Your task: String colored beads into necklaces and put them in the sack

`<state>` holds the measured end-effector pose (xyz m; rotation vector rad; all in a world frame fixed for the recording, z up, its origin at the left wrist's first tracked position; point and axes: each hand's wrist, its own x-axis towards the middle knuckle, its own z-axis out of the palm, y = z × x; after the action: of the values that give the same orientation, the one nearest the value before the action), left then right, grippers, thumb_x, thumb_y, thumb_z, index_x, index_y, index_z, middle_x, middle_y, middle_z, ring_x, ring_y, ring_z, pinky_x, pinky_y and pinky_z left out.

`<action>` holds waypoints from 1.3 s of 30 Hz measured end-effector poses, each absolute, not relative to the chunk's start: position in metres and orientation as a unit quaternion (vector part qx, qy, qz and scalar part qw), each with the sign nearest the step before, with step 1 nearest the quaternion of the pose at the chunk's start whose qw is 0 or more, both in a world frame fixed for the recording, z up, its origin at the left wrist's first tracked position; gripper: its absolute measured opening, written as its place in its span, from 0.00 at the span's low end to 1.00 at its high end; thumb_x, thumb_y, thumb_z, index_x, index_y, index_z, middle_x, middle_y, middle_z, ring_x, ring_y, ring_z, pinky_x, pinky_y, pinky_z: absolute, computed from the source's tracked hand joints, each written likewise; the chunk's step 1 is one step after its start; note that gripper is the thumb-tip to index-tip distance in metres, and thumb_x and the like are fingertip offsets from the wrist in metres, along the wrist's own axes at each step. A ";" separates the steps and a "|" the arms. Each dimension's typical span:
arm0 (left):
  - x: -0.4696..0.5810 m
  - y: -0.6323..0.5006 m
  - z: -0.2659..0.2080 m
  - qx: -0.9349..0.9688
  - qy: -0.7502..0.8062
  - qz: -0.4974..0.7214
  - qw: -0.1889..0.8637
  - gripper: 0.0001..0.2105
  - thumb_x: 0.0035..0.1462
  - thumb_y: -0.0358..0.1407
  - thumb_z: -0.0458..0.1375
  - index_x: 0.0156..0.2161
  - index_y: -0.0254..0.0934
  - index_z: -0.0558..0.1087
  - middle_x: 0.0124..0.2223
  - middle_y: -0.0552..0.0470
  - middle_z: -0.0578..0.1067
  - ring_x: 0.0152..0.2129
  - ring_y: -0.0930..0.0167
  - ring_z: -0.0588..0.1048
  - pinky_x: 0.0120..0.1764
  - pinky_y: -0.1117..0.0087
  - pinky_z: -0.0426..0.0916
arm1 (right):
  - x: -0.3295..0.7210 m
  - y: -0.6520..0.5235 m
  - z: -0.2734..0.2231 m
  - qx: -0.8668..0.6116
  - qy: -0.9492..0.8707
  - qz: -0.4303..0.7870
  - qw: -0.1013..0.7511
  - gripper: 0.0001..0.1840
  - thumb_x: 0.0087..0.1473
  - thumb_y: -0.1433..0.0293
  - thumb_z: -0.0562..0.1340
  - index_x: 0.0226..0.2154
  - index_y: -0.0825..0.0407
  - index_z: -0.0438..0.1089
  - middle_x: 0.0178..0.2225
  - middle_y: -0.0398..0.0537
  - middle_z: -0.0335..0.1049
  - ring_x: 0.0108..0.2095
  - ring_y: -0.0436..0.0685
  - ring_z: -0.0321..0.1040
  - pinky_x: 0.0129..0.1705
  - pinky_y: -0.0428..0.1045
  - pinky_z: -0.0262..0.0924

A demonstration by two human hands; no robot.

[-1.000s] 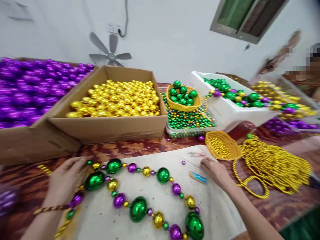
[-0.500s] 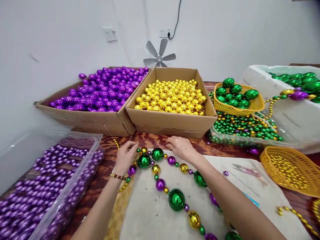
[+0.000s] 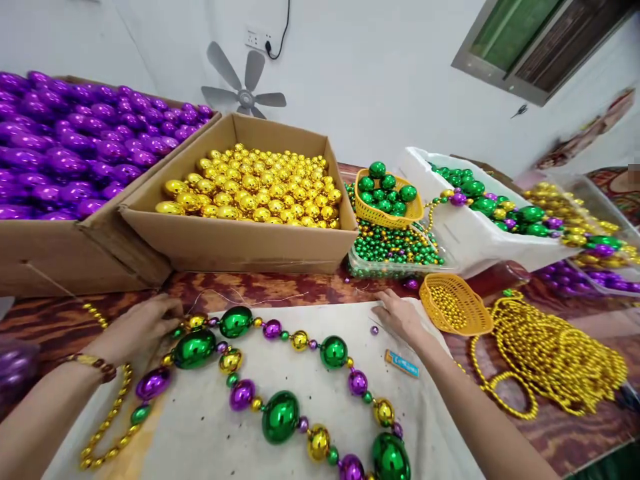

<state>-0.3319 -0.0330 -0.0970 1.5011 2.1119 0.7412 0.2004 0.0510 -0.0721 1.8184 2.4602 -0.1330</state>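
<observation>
A bead garland (image 3: 281, 417) of large and small green, gold and purple beads lies looped on the pale cloth (image 3: 200, 433). At its upper left end, my left hand (image 3: 145, 327) is closed on its string, the fingertips partly hidden behind the wrist and beads. A thin loose thread (image 3: 235, 297) curls from there across the wood. My right hand (image 3: 400, 317) is at the cloth's right edge with bent fingers, over the place where thread snips lay. The snips are hidden, and whether the fingers grip them is unclear. A small purple bead (image 3: 375, 330) lies beside this hand.
Boxes of purple balls (image 3: 65, 163) and gold balls (image 3: 250, 197) stand behind. Rightward are a basket of green balls (image 3: 385, 200), a small-bead basket (image 3: 457, 313) and heaped gold bead strands (image 3: 555, 353). A blue packet (image 3: 401, 364) lies by my right forearm.
My view has turned right. My right hand has left the thread beside the garland's end and moved right over the snips, now out of sight. My left hand stays at the garland's end.
</observation>
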 end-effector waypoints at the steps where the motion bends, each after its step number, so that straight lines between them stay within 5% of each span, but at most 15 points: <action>1: -0.337 -0.033 -0.100 0.589 0.747 0.207 0.227 0.07 0.36 0.38 0.61 0.17 0.40 0.66 0.22 0.57 0.71 0.23 0.68 0.68 0.29 0.74 0.58 | 0.201 0.053 -0.076 0.588 0.807 -0.047 0.036 0.13 0.60 0.67 0.54 0.47 0.50 0.66 0.46 0.50 0.66 0.38 0.55 0.69 0.34 0.47 0.54; 6: -0.350 -0.033 -0.105 0.664 0.731 0.061 0.146 0.08 0.46 0.40 0.55 0.21 0.40 0.65 0.24 0.55 0.70 0.25 0.68 0.68 0.29 0.74 0.56 | 0.197 0.061 -0.093 0.576 0.815 -0.063 0.014 0.09 0.63 0.68 0.52 0.40 0.50 0.66 0.42 0.47 0.66 0.36 0.53 0.67 0.35 0.45 0.54; 22: -0.329 -0.015 -0.078 0.627 0.773 0.079 0.054 0.06 0.48 0.37 0.56 0.24 0.38 0.67 0.27 0.51 0.68 0.26 0.66 0.67 0.29 0.71 0.57 | 0.175 0.073 -0.100 0.609 0.793 -0.020 -0.028 0.12 0.64 0.66 0.50 0.41 0.50 0.67 0.41 0.47 0.68 0.35 0.54 0.69 0.30 0.46 0.54; 28: -0.313 -0.029 -0.071 0.625 0.775 0.083 0.045 0.07 0.53 0.37 0.55 0.30 0.35 0.71 0.35 0.46 0.72 0.35 0.65 0.70 0.39 0.69 0.61 | 0.182 0.053 -0.076 0.596 0.801 -0.044 -0.041 0.15 0.62 0.65 0.52 0.46 0.52 0.67 0.48 0.55 0.67 0.43 0.62 0.68 0.36 0.51 0.58; 30: -0.310 -0.034 -0.072 0.622 0.777 0.091 0.043 0.06 0.54 0.36 0.55 0.31 0.35 0.71 0.36 0.46 0.73 0.36 0.66 0.70 0.39 0.69 0.62 | 0.170 0.027 -0.061 0.565 0.819 -0.045 -0.082 0.16 0.62 0.62 0.51 0.47 0.50 0.67 0.48 0.54 0.68 0.41 0.62 0.69 0.35 0.53 0.60; 33: -0.304 -0.039 -0.070 0.614 0.781 0.108 0.037 0.07 0.54 0.36 0.55 0.32 0.34 0.72 0.36 0.45 0.73 0.36 0.65 0.71 0.39 0.68 0.63 | 0.118 -0.046 -0.042 0.356 0.904 -0.202 -0.127 0.14 0.63 0.64 0.51 0.46 0.47 0.68 0.48 0.49 0.71 0.44 0.57 0.69 0.44 0.51 0.63; 36: -0.299 -0.043 -0.068 0.607 0.785 0.117 0.035 0.08 0.55 0.36 0.54 0.33 0.34 0.72 0.36 0.44 0.74 0.36 0.64 0.71 0.39 0.67 0.63 | 0.039 -0.128 -0.043 0.144 0.941 -0.291 -0.097 0.15 0.63 0.60 0.53 0.47 0.46 0.69 0.52 0.46 0.70 0.57 0.59 0.59 0.61 0.60 0.48; 39: -0.298 -0.047 -0.067 0.601 0.790 0.112 0.045 0.08 0.55 0.35 0.54 0.33 0.34 0.73 0.35 0.45 0.75 0.35 0.65 0.72 0.37 0.68 0.63 | -0.031 -0.182 -0.064 0.072 0.948 -0.293 -0.106 0.29 0.60 0.53 0.55 0.56 0.55 0.61 0.60 0.54 0.60 0.65 0.64 0.41 0.64 0.70 0.31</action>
<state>-0.2982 -0.0465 -0.0672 1.8362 2.4133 0.3435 -0.0308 -0.1816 -0.0640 0.2435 3.1968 -0.9869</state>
